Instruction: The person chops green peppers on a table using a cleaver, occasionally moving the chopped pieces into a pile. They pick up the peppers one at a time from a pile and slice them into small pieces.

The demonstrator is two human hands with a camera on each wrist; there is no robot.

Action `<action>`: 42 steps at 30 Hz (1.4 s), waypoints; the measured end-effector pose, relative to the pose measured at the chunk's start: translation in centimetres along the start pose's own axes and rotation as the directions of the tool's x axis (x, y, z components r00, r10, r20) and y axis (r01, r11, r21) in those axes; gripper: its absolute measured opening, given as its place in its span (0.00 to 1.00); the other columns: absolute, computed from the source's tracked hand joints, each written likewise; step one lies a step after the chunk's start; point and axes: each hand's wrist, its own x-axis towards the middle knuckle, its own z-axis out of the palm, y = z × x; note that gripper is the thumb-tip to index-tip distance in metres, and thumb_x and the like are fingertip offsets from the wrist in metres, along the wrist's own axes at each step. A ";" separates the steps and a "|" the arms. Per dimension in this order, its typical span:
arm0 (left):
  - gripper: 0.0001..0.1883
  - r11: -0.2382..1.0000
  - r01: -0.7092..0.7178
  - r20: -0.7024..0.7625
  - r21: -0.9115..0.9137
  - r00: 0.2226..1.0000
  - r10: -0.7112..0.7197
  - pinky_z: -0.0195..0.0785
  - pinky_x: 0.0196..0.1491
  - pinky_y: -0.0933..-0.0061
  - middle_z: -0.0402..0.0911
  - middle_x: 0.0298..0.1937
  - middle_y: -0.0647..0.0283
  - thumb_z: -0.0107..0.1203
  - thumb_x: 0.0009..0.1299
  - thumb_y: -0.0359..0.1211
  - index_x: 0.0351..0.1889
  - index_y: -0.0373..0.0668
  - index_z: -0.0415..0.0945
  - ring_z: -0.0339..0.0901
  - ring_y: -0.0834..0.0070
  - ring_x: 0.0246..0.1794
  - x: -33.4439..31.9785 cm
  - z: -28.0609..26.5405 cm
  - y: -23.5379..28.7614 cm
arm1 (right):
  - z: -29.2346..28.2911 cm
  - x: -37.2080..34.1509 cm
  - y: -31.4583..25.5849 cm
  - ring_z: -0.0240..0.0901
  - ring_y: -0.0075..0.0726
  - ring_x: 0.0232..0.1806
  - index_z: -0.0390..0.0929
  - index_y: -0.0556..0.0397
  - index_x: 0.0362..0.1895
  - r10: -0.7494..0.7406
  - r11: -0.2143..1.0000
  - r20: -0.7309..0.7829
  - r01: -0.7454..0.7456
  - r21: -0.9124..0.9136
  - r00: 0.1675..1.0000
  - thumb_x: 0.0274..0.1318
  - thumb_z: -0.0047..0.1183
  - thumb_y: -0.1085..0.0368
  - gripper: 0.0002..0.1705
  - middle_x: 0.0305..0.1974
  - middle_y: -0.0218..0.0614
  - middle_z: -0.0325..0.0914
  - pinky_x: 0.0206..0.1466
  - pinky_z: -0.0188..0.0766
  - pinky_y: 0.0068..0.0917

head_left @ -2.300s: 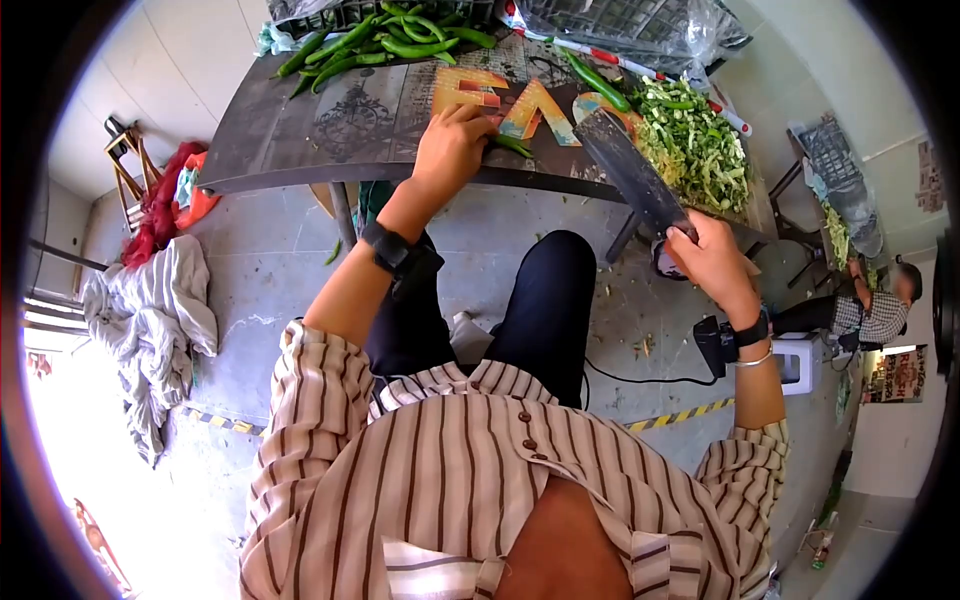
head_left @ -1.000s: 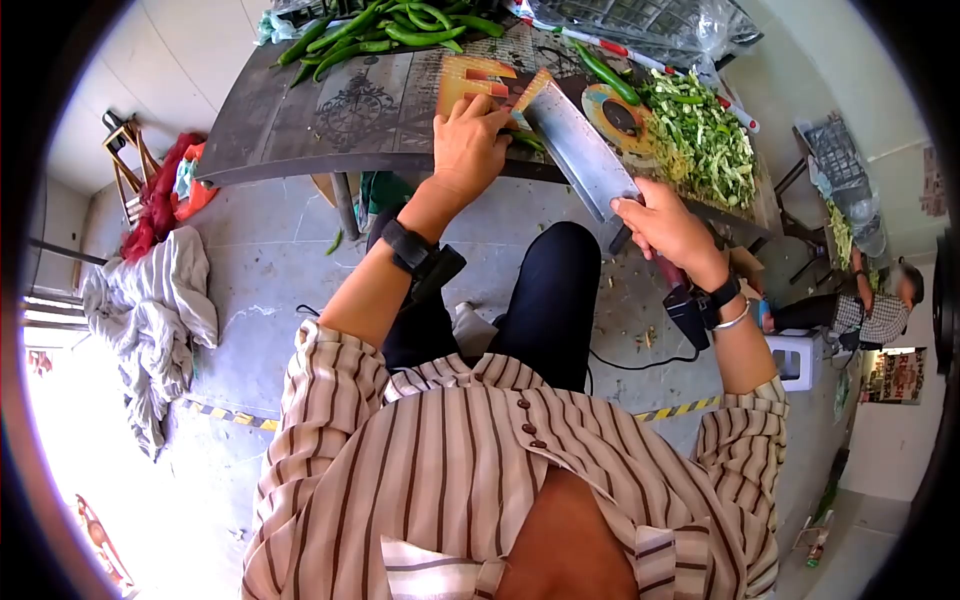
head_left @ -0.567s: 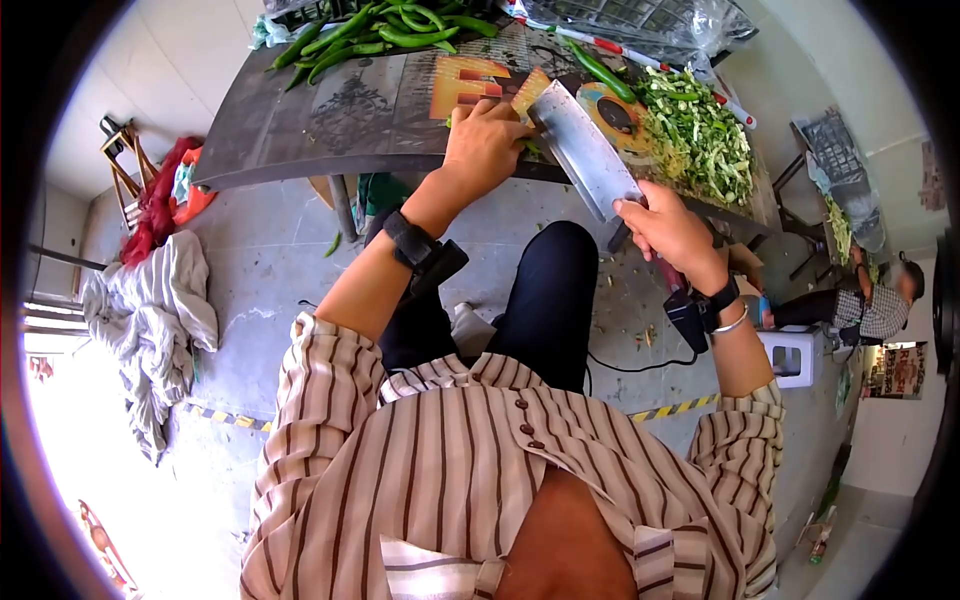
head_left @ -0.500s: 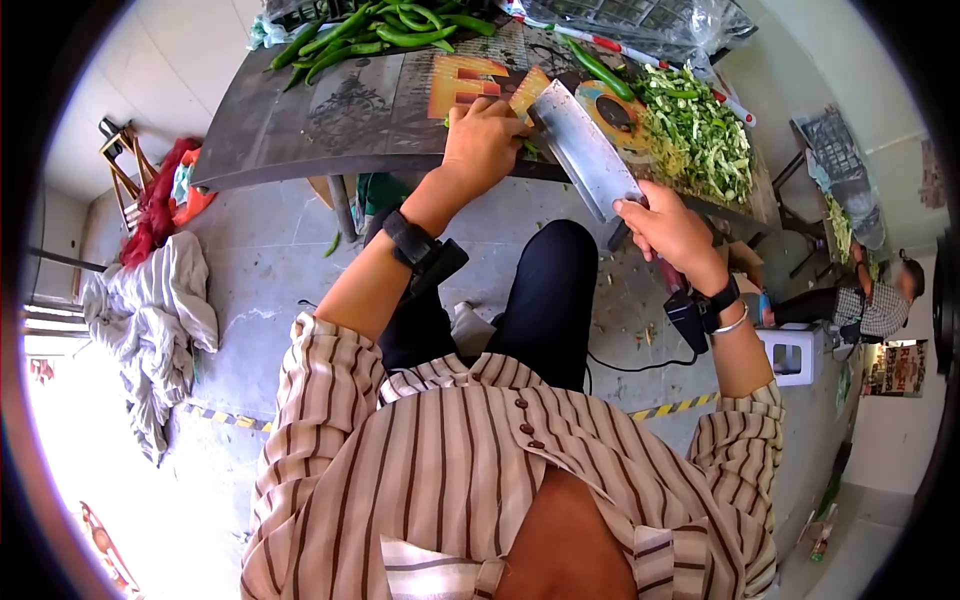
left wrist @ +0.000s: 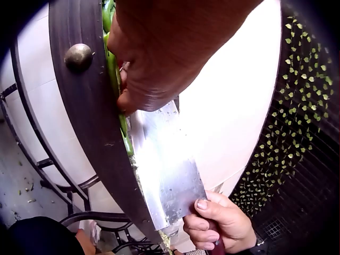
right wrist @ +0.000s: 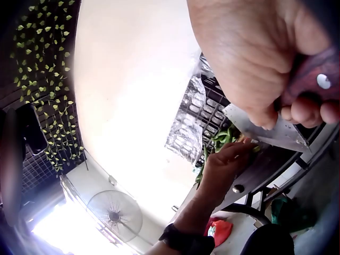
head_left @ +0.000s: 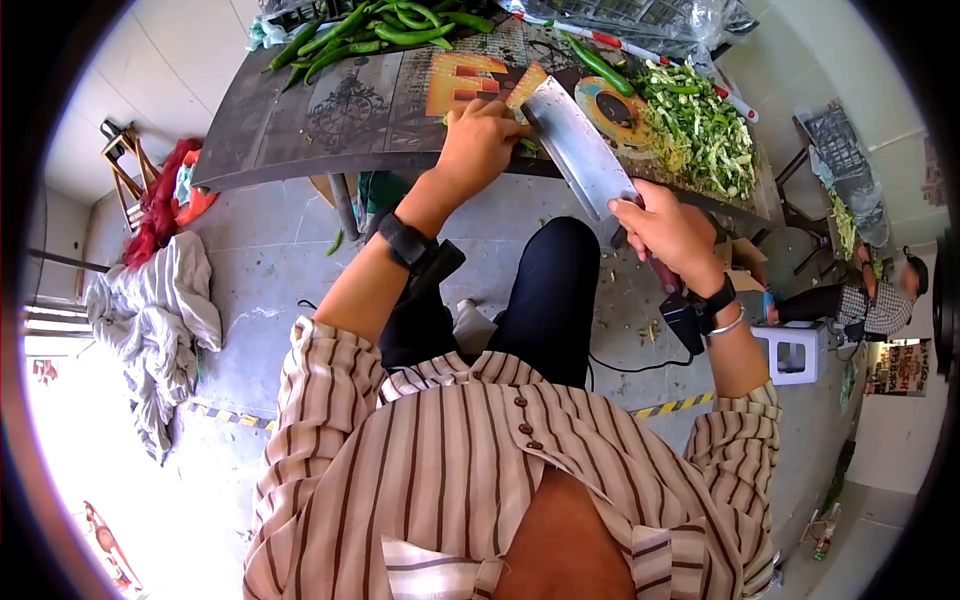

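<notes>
My left hand (head_left: 482,142) is at the near edge of the table (head_left: 265,130), its bent fingers holding green chillies (left wrist: 112,71) down on the top. In the left wrist view these chillies run along the edge under the fingers, and one end (left wrist: 127,144) sticks out beside the blade. The right hand (head_left: 668,228) grips a cleaver (head_left: 580,148) by its dark red handle (right wrist: 313,79), thumb against the blade's base. Its broad steel blade slants up and left, the far corner close to the left fingertips. Chopped green chilli (head_left: 700,135) lies in a pile right of the blade.
Whole green chillies (head_left: 385,35) are heaped at the back left. A single long chilli (head_left: 600,68) lies near the chopped pile. Behind stand plastic-wrapped crates (head_left: 640,18) and a red-and-white striped strip (head_left: 620,48). Another person (head_left: 885,305) sits far right, near a white stool (head_left: 790,355).
Since the earliest frame, the cleaver has swung left from beside the chopped pile to the left hand, its face now bright. The left hand shifted slightly right. Over the last half second little moves.
</notes>
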 end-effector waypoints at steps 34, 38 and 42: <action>0.06 0.961 -0.145 -0.289 -0.236 0.954 0.073 0.70 0.41 0.66 0.78 0.36 0.63 0.60 0.56 0.23 0.31 0.39 0.79 0.76 0.59 0.37 -1.5 0.0 -1.0 | 1.8 4.1 -4.7 0.61 0.26 0.11 0.65 0.60 0.34 -0.154 0.948 0.081 0.170 -0.270 0.985 0.63 0.44 0.60 0.13 0.14 0.31 0.64 0.15 0.60 0.29; 0.03 0.958 -0.119 -0.267 -0.259 0.962 0.047 0.63 0.47 0.67 0.77 0.36 0.67 0.58 0.58 0.26 0.30 0.44 0.79 0.74 0.64 0.40 -1.5 0.2 -1.0 | 1.7 4.0 -5.5 0.62 0.26 0.11 0.65 0.59 0.34 -0.113 0.930 0.099 0.140 -0.340 0.989 0.63 0.45 0.60 0.13 0.14 0.32 0.64 0.16 0.60 0.29; 0.03 0.962 -0.127 -0.267 -0.243 0.962 0.059 0.63 0.47 0.67 0.76 0.36 0.67 0.57 0.59 0.25 0.30 0.44 0.79 0.74 0.64 0.41 -1.6 0.1 -1.0 | 1.5 4.1 -6.1 0.62 0.27 0.11 0.66 0.59 0.34 -0.136 0.913 0.110 0.167 -0.372 0.985 0.63 0.45 0.60 0.14 0.14 0.32 0.65 0.16 0.61 0.29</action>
